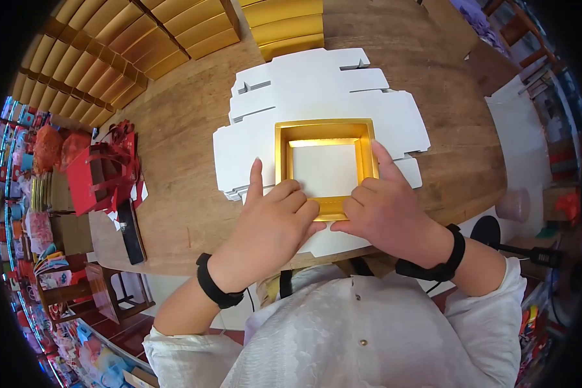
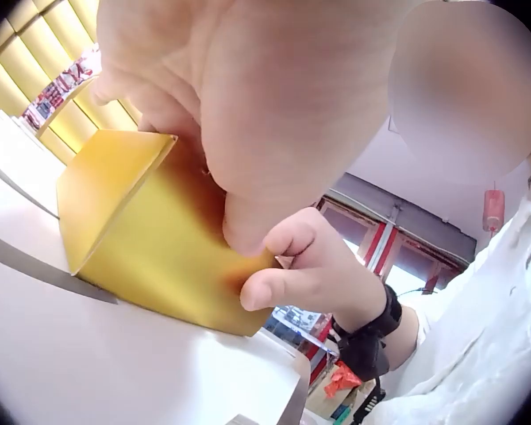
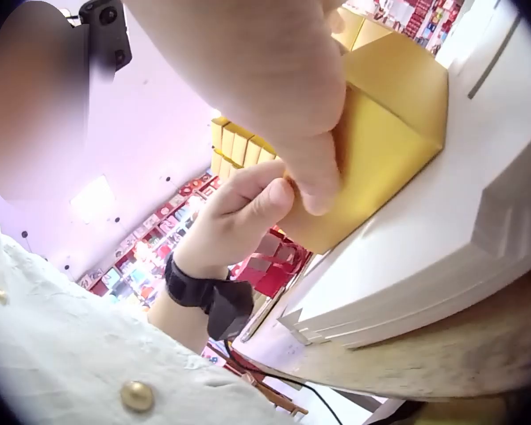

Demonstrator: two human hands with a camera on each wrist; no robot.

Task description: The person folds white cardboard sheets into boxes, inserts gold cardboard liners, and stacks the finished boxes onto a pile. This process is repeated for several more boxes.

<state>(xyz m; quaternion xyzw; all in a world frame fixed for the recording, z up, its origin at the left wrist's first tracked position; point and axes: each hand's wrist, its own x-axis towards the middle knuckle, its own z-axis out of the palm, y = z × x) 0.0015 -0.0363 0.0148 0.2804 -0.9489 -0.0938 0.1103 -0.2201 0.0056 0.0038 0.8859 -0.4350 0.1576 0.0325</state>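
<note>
An open square gold box frame (image 1: 282, 152) with a white bottom rests on a stack of flat white cardboard blanks (image 1: 317, 84). My left hand (image 1: 265, 223) pinches its near wall left of the middle, fingers curled over the rim and thumb outside, index finger pointing away. The right hand (image 1: 391, 210) pinches the same wall at the near right corner, its index finger along the right side. In the left wrist view both thumbs press the gold outer wall (image 2: 159, 257); the right wrist view shows the gold wall (image 3: 372, 159) under the fingers.
Stacked gold boxes (image 1: 90, 52) fill the back left of the wooden table (image 1: 181, 136), with another gold stack (image 1: 284, 26) at the back. Red bags (image 1: 94, 178) and a black object (image 1: 131, 233) lie at the left edge. A chair (image 1: 110, 291) stands beyond.
</note>
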